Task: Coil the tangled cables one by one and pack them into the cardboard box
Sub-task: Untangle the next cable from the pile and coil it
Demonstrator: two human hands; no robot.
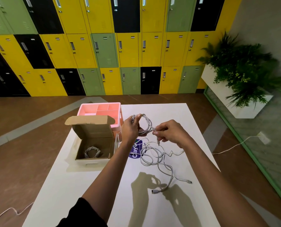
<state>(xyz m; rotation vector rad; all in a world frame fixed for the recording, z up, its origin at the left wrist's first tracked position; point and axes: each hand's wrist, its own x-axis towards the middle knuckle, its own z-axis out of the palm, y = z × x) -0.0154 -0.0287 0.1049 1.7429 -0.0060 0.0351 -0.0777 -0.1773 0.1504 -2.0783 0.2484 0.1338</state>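
- A wall of yellow, green and black lockers fills the 12 o'clock side.
- The white table runs from 6 o'clock up to the middle.
- A leafy plant in a white planter stands at 2 o'clock.
- The open cardboard box sits at the table's 10 o'clock edge, flap raised.
- A pink divided tray is just behind the box, at 11 o'clock.
- The tangled white cables lie loose mid-table, plugs trailing toward 5 o'clock.
- The left hand grips a half-wound cable coil above the table.
- The right hand, at the coil's 3 o'clock, pinches that cable's free end.
- One coiled cable lies inside the box.
- A round blue sticker shows under the left wrist.
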